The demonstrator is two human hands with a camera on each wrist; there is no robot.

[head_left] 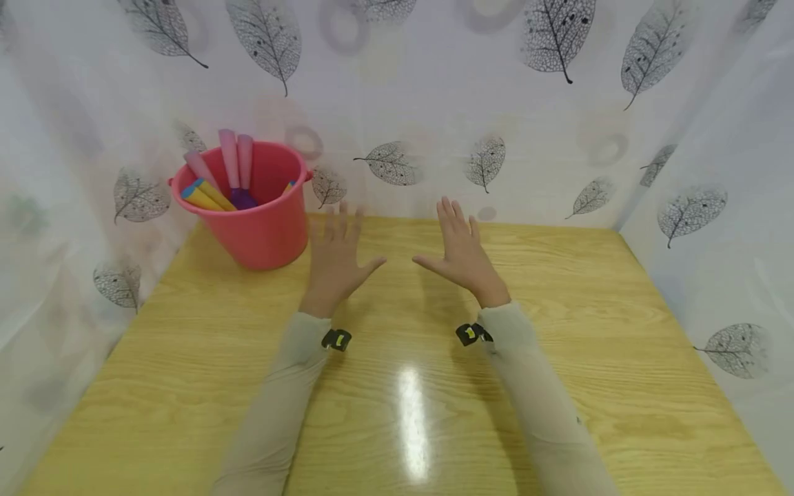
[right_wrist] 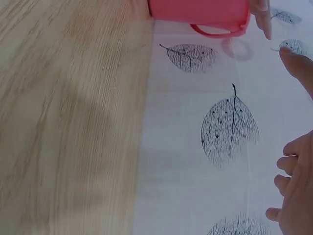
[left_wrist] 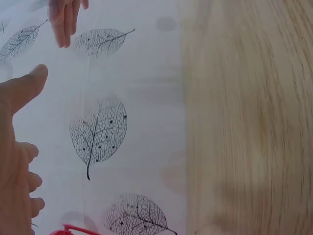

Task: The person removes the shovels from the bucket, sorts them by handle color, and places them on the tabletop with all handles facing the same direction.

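Note:
My left hand (head_left: pixel 337 265) is held over the table with its fingers spread and the thumb pointing right. Across from it, my right hand (head_left: pixel 462 255) also has spread fingers, its thumb pointing left. Neither one holds anything, and a gap separates the two thumbs. Nearest to the left hand is a red bucket (head_left: pixel 260 238), standing just to its left at the back of the table. Inside the bucket lean several pink-handled items (head_left: pixel 229 158) with some purple showing, and yellow sticks with blue ends (head_left: pixel 214 196). Their lower parts are hidden by the bucket wall.
The wood-grain table (head_left: pixel 558 331) reaches back to a white curtain (head_left: pixel 422 103) printed with dark leaves, which also hangs along the left and right sides. The bucket's handle (right_wrist: pixel 217 33) hangs against its side in the right wrist view.

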